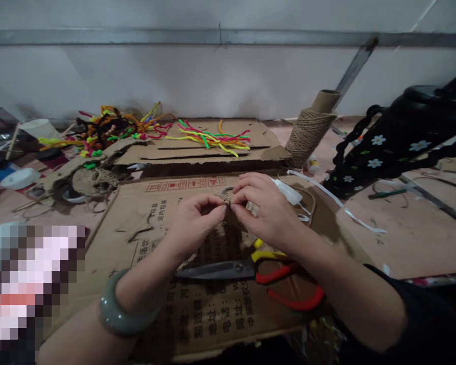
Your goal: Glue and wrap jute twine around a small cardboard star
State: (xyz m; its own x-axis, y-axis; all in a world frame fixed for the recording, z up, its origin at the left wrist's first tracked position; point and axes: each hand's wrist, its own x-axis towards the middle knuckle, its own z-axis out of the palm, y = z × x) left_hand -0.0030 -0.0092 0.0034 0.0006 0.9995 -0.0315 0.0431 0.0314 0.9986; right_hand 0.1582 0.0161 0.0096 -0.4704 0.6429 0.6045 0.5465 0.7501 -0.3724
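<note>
Both hands, left hand (197,215) and right hand (264,208), pinch a small twine piece (226,195) together, just above the scissors (247,271) on the cardboard (144,223). Only a little loop shows, so most winding looks undone. Twine spool (309,132) stands beyond the scissors.

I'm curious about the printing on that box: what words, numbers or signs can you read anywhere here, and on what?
"电话:" and "网址:" on the flattened cardboard box, near the scissors.
Red handling symbols in a row on the same box: too small to read.
Other printed lines on the box: blurred or hidden by the hands.
</note>
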